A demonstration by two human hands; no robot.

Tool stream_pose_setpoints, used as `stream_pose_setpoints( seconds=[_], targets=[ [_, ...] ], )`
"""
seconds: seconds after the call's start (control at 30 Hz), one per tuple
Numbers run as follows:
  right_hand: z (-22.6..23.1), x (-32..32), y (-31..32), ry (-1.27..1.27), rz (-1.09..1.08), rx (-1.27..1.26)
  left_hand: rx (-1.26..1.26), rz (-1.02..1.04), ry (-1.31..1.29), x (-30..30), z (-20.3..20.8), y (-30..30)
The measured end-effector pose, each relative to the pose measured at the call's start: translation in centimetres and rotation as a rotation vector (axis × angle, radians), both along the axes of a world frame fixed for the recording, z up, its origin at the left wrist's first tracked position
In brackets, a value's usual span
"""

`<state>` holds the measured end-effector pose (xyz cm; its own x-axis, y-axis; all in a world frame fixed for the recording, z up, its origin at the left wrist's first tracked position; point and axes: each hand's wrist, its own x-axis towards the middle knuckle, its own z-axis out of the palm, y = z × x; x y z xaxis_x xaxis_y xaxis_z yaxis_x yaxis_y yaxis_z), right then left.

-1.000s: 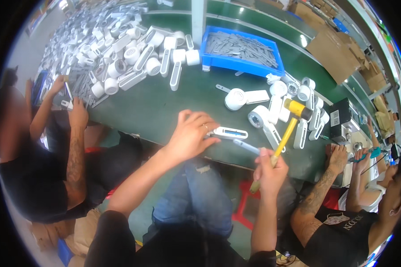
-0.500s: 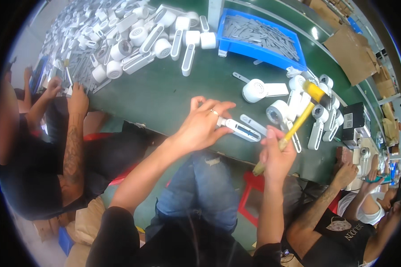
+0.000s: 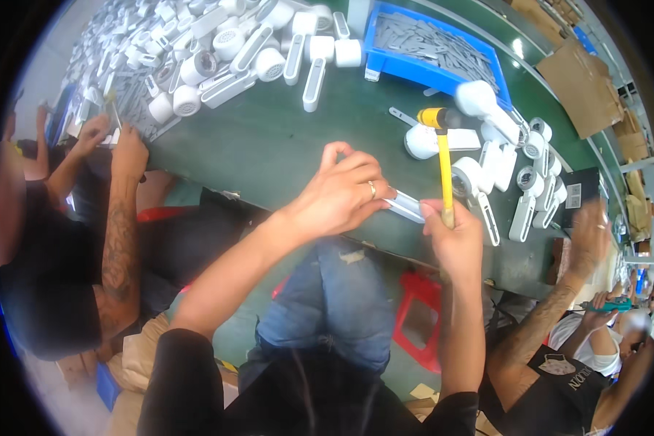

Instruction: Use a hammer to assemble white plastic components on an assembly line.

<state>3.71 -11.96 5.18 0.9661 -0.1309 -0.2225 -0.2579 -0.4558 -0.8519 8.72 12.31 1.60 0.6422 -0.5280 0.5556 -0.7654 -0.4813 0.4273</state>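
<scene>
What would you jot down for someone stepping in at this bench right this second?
Left hand: pressing a slim white part flat on the green table near its front edge.
Right hand: gripping a yellow-handled mallet, head raised above the part.
Around: white housings to the right, a heap of white pieces far left, a blue tray of grey strips behind.
Done: part positioned. Left: probably the strike; many pieces wait.

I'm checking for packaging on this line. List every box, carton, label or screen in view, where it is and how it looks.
Cardboard sheet: upper right, beyond the green table; flat, brown.
Cardboard cartons: far right edge; brown, stacked.
Black box: right end of the table; dark, with a small white label.
Blue bin: top centre; rectangular, holding grey strips.
No screens visible.
</scene>
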Motion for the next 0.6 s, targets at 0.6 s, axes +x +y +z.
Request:
stream_pose_setpoints(
  seconds=[0.6],
  targets=[
    [-0.7,-0.8,0.4,0.328,-0.085,0.461,0.173,-0.079,-0.183,-0.5,0.7,-0.5]
  ],
)
